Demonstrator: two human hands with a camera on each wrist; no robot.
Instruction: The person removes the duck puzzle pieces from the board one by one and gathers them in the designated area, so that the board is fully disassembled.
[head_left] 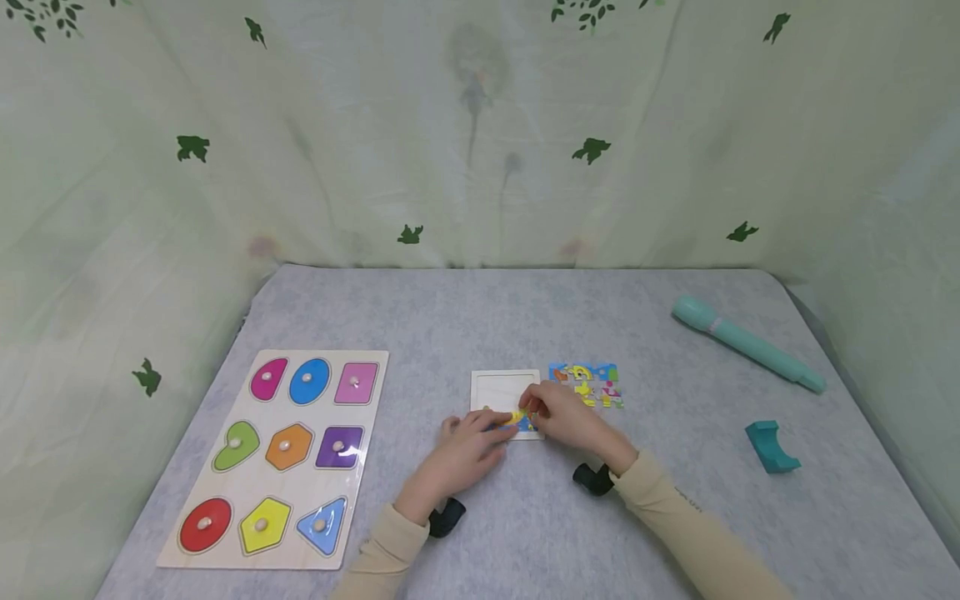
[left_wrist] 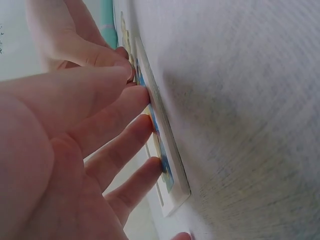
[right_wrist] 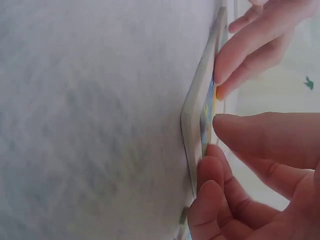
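1. The left forearm, in a beige sleeve, slants up and to the right from the near edge; the left hand [head_left: 471, 446] lies palm down, low over the near side of the white puzzle tray [head_left: 504, 384].
2. Its fingers are stretched out and slightly spread, several fingertips resting on the colourful pieces [left_wrist: 154, 119] set along that near side.
3. The right forearm slants up and to the left, bringing the right hand [head_left: 572, 417] to the tray's right edge.
4. Its fingers bend inward, the thumb a narrow gap from them in the right wrist view; whether they pinch a piece, I cannot tell.
5. The two hands work close together, the tray between them, flat on the grey-covered table [head_left: 637, 333].
6. A group of loose puzzle pieces [head_left: 606, 372] lies just beyond the right hand, beside the tray.
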